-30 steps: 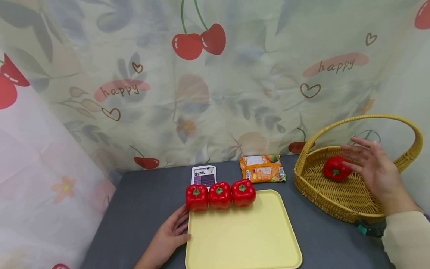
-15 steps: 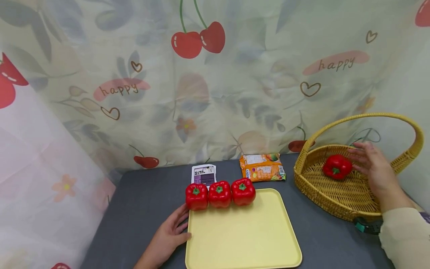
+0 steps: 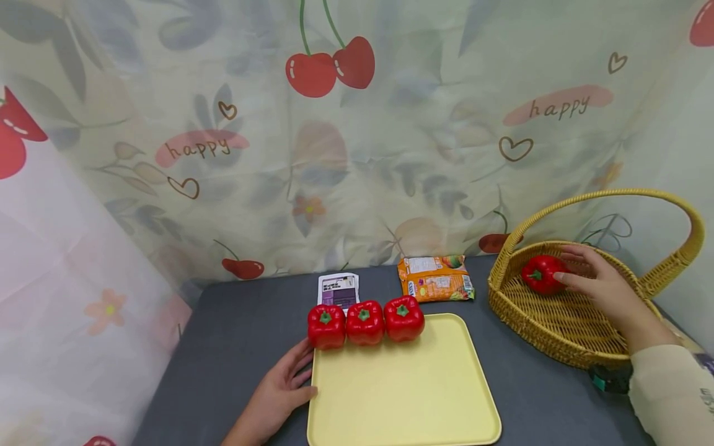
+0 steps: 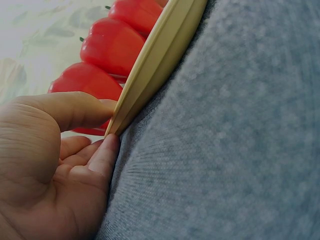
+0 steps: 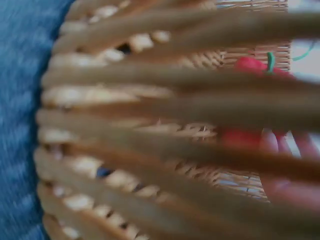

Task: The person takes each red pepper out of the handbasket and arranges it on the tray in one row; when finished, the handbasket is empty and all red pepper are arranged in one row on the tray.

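Three red bell peppers (image 3: 365,323) stand in a row along the far edge of a pale yellow tray (image 3: 404,396). My left hand (image 3: 279,387) pinches the tray's left edge, thumb on top and fingers beneath, as the left wrist view shows. Inside the wicker basket (image 3: 535,328) lies another red bell pepper (image 3: 542,274), its green stem turned left. My right hand (image 3: 605,294) reaches in under the basket handle and holds this pepper from its right side, thumb in front and fingers behind. Blurred wicker strands hide much of that hand in the right wrist view.
Behind the peppers lies a white and purple packet (image 3: 338,290). An orange snack packet (image 3: 436,279) rests near the back curtain. The tall basket handle (image 3: 613,193) arches over the basket. A dark device (image 3: 610,379) sits by the right sleeve.
My right hand first drew back a little to the right, then moved left onto the basket's pepper. That pepper has shifted left and its stem has turned. My left hand stayed on the tray.
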`<control>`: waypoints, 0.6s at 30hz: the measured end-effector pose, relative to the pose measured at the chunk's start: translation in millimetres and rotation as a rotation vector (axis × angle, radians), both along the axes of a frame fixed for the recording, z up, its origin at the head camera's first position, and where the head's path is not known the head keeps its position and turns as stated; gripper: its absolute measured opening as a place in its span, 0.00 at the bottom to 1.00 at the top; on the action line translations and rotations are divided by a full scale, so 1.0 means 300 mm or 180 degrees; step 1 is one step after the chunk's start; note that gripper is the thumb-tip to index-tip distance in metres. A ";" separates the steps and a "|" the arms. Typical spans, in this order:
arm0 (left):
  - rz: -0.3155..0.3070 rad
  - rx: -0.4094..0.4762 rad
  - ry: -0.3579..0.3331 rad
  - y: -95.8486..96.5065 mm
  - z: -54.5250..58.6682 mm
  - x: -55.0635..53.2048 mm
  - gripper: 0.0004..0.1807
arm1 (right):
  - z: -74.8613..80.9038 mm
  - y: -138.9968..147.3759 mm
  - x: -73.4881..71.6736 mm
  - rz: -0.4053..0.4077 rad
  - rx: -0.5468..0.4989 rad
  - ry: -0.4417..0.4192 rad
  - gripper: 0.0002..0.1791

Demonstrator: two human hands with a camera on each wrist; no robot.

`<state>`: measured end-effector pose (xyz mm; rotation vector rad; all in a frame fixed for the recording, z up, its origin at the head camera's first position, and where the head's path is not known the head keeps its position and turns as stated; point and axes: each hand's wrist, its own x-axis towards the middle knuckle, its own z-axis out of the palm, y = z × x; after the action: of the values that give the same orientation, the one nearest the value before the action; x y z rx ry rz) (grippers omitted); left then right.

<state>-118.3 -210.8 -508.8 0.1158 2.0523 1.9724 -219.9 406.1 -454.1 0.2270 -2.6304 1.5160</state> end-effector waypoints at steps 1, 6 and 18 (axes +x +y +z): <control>0.0001 0.0001 -0.0007 0.000 0.000 0.000 0.51 | -0.001 -0.003 -0.003 0.0010 0.0143 -0.0033 0.35; 0.0005 -0.0001 -0.0030 -0.001 -0.001 -0.001 0.51 | -0.008 -0.012 -0.019 0.0115 0.0789 0.0017 0.50; -0.0005 -0.0010 -0.0014 -0.001 -0.003 -0.002 0.51 | -0.027 -0.035 -0.021 0.0081 0.1419 -0.0017 0.48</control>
<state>-118.7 -211.3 -509.6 0.1122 2.0519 1.9667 -226.3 395.8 -462.0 0.2876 -2.9450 0.9139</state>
